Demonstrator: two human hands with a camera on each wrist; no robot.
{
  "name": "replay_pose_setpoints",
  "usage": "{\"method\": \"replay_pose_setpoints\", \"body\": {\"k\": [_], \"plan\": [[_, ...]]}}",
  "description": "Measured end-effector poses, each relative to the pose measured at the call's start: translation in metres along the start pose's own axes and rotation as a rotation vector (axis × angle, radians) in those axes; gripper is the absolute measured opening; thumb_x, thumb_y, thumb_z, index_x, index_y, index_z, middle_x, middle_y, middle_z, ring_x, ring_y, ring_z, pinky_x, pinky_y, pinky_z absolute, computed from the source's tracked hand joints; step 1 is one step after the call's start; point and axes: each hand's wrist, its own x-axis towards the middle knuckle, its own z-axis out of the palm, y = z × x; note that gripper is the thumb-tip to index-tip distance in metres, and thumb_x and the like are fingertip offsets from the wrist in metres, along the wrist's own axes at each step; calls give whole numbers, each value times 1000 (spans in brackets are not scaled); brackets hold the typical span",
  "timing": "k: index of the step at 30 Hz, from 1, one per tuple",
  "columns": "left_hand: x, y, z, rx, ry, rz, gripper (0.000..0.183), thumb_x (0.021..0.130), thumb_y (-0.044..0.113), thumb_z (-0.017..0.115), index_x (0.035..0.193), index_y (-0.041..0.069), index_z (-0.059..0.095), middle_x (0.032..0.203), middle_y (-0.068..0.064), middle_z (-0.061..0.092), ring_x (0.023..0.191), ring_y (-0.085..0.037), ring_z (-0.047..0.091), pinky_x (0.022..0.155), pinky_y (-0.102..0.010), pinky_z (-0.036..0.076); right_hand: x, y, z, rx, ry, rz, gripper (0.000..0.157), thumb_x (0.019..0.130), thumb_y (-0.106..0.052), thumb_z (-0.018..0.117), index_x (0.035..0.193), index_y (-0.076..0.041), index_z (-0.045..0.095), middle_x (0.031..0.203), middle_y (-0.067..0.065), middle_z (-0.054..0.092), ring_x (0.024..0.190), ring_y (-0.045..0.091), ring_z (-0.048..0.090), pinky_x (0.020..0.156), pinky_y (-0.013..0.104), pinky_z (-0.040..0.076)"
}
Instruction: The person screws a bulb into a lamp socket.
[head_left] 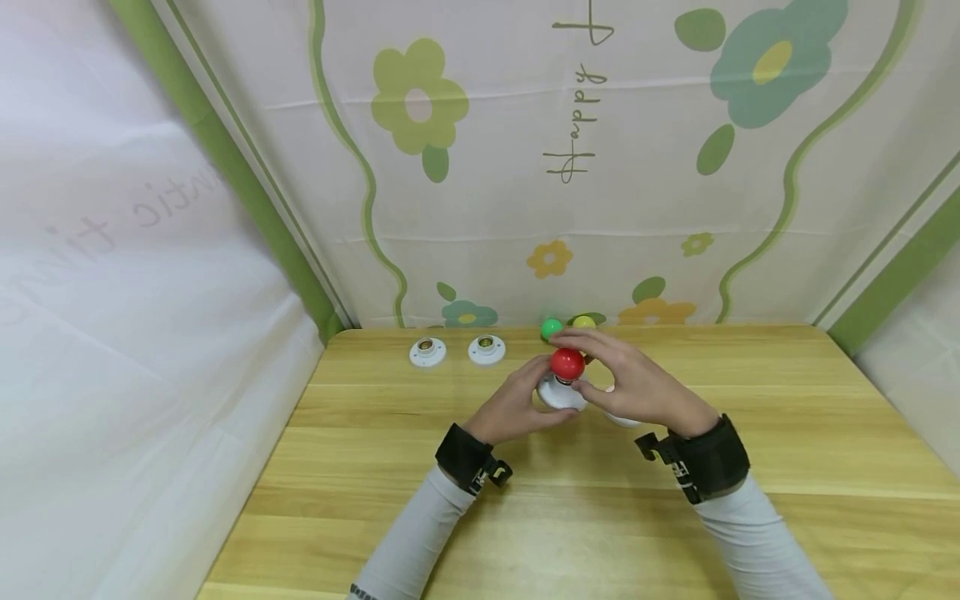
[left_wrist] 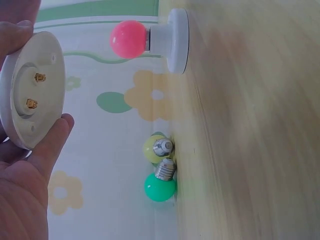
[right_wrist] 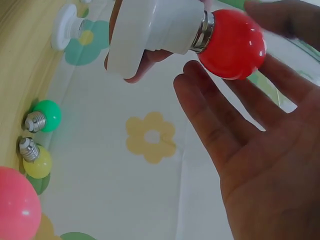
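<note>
My left hand (head_left: 506, 408) holds a white round lamp socket (head_left: 558, 395) by its base, lifted off the table. In the left wrist view, the underside of this socket (left_wrist: 47, 75) shows two brass contacts. A red bulb (head_left: 567, 364) sits in the socket, part of its metal thread still visible in the right wrist view. Around the bulb, my right hand (head_left: 637, 383) is spread with fairly straight fingers and the thumb apart from them. Whether a fingertip touches the glass is hard to tell.
Two bulbless sockets, one far left (head_left: 427, 352) and another beside it (head_left: 487, 349), stand on the wooden table (head_left: 525, 533). Green (head_left: 551, 329) and yellow (head_left: 583, 322) bulbs lie at the back edge. A pink bulb (left_wrist: 128, 39) stands in a socket (left_wrist: 178, 41) at the right.
</note>
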Motion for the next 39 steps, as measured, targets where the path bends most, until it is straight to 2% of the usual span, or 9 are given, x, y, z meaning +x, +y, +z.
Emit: {"method": "replay_pose_setpoints", "body": {"k": [3,6,14,22,26,30,32,35,39], "plan": [[0,0,0,1,-4,-4,74,78,10,80,141,6,42,134,-6,52,119,-15,50,100,-26,45,0,-1,-1,-3,3,-19,53,86,-6,65,137,-11,52,139,3,52,125,20,47,97,45,48],[-1,0,0,3,-5,-9,75,78,11,80,141,6,41,135,-6,51,119,-15,50,100,-26,45,0,-1,-1,-4,6,-23,51,85,-5,66,134,-9,55,136,3,55,121,19,50,95,42,50],[-1,0,0,5,-1,-3,75,77,10,80,141,5,42,135,-7,51,119,-16,50,100,-25,45,0,-1,-1,-28,44,-14,49,85,-16,73,131,-13,58,127,4,58,104,10,57,78,30,56],[-1,1,1,5,-13,-17,72,78,10,80,140,4,43,135,-8,52,120,-16,49,101,-25,44,1,1,2,-89,83,-15,48,82,-25,77,125,-11,60,117,2,59,93,8,57,73,29,57],[-1,1,1,4,-10,-10,71,78,10,80,139,4,44,134,-8,52,120,-16,49,101,-26,45,0,1,2,-107,60,22,55,85,-36,74,131,-14,56,123,2,55,94,8,56,74,29,56],[-1,0,1,1,-7,-5,71,78,10,80,139,4,44,135,-8,52,120,-16,49,101,-27,45,0,-1,1,-76,36,49,62,87,-43,70,140,-20,49,136,1,47,102,10,56,79,35,56],[-1,0,1,0,-4,-6,71,77,9,80,139,4,44,134,-8,52,120,-16,50,101,-27,45,0,-2,0,-47,28,35,61,88,-36,70,142,-21,46,141,3,45,110,13,55,85,39,54],[-1,1,1,-3,3,-6,71,77,8,80,138,5,44,133,-7,53,118,-17,51,101,-27,45,1,-3,0,-14,22,-5,58,89,-17,68,142,-16,46,143,6,46,120,18,50,93,43,51],[-1,1,2,-6,3,1,73,77,9,80,139,5,43,133,-7,52,118,-17,51,100,-27,45,0,-3,-1,-11,25,-30,52,85,-3,64,136,-8,53,136,6,54,123,20,49,96,44,49]]}}
